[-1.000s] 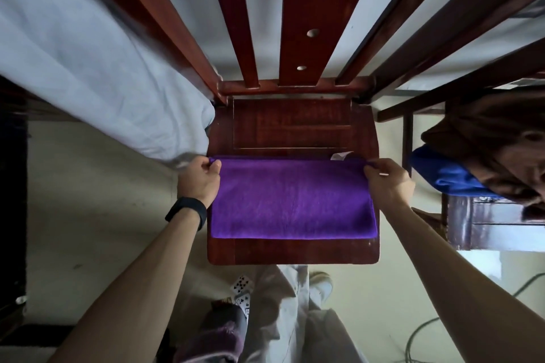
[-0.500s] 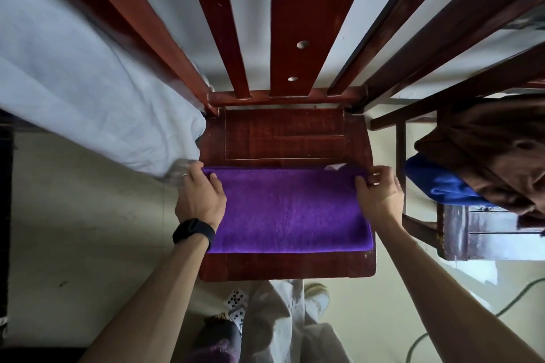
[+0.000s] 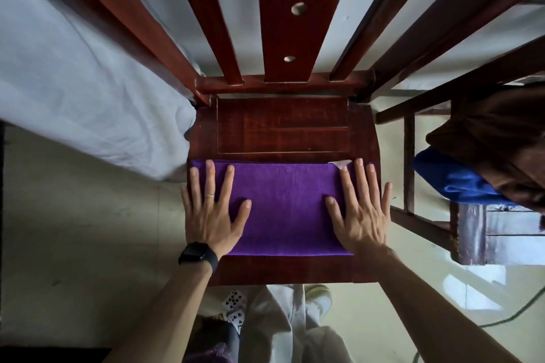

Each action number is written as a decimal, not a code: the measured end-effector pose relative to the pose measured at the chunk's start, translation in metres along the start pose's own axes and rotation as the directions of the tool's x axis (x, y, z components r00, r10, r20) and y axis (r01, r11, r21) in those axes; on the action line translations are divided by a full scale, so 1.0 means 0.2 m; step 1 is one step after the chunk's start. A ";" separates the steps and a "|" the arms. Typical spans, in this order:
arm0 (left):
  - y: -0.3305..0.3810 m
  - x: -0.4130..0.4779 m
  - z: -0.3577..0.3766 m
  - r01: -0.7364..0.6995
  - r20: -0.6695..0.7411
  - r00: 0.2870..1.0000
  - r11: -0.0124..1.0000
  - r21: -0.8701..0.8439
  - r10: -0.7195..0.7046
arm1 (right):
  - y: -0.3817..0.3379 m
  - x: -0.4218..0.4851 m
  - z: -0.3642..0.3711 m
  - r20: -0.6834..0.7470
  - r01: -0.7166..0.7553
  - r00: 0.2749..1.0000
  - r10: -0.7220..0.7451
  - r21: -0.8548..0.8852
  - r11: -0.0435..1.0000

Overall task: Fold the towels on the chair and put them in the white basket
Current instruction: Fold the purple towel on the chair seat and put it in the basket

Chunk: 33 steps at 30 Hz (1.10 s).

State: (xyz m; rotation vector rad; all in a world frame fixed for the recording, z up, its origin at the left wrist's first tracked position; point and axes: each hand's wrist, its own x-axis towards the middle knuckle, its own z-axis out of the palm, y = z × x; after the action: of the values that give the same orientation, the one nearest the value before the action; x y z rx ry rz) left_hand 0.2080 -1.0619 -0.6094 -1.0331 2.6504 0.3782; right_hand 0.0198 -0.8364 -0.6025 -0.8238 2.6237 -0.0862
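Observation:
A purple towel (image 3: 284,203), folded into a wide strip, lies flat on the front half of the dark red wooden chair seat (image 3: 281,127). My left hand (image 3: 213,212) presses flat on the towel's left end, fingers spread and straight. My right hand (image 3: 361,209) presses flat on its right end the same way, beside a small white label (image 3: 342,163) at the far right corner. A blue towel (image 3: 454,183) and a brown towel (image 3: 501,138) lie piled on a second chair at the right. No white basket is in view.
The chair's slatted back (image 3: 283,18) rises straight ahead. A white sheet (image 3: 88,97) hangs down at the left, touching the seat's left edge. The second chair's frame (image 3: 410,156) stands close on the right. My legs and feet are below the seat, with a green cable (image 3: 513,314) on the floor.
Both hands let go of the towel's far corners and now lie flat and spread on its two ends. The view has tilted down a little.

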 end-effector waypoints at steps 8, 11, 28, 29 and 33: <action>0.01 0.06 -0.06 -0.101 0.008 0.995 0.992 0.076 0.101 | 0.00 -0.13 -0.01 0.024 -0.072 0.997 0.071 0.044 0.996; 0.12 0.20 -0.14 -0.249 0.027 0.968 0.958 0.143 0.248 | -0.01 -0.39 0.00 0.070 -0.184 0.981 0.180 0.048 0.982; 0.70 -0.58 -0.03 0.495 0.144 0.849 0.669 -0.554 -0.509 | 0.19 -0.49 -0.17 0.207 -0.463 0.881 0.426 0.567 0.681; 0.71 -0.66 -0.01 0.573 0.268 0.810 0.603 -0.556 -0.522 | 0.22 -0.45 -0.17 0.225 -0.453 0.890 0.396 0.531 0.717; 0.79 -0.76 0.02 0.705 0.538 0.708 0.410 -0.579 -0.458 | 0.31 -0.39 -0.18 0.272 -0.406 0.910 0.312 0.441 0.800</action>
State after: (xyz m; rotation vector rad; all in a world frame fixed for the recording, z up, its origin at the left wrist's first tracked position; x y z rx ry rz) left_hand 0.2071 -0.8551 -0.5386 -1.8797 1.6010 1.4161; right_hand 0.0305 -0.7439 -0.5527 -0.1383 2.3653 -0.5199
